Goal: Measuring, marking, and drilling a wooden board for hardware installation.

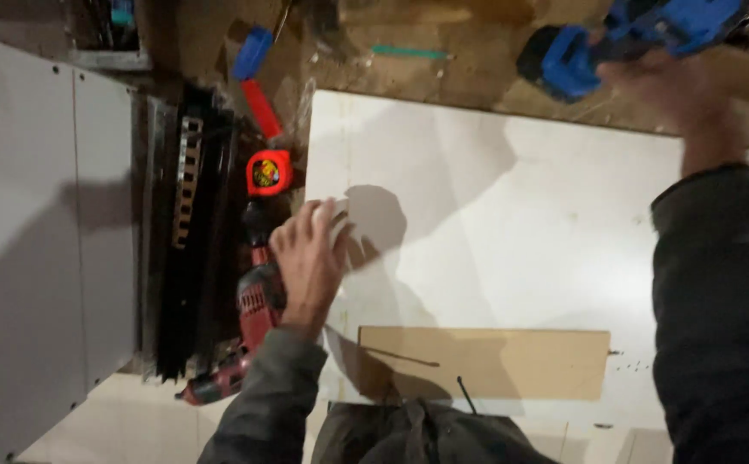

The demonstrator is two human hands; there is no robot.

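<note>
My left hand (310,258) rests with spread fingers on the left edge of a large white board (512,232) and holds nothing. Up at the top right, my right hand (679,90) grips a blue cordless drill (624,39), blurred by motion, above the board's far edge. A red power drill (250,322) lies just left of my left hand, partly under my wrist. A red tape measure (269,172) sits beyond it. A tan wooden strip (486,363) lies flat on the board near me.
Black metal rails (187,241) lie left of the red drill. White panels (39,241) stand at the far left. A red and blue tool (256,82) and a green pencil (409,53) rest on the brown floor at the back.
</note>
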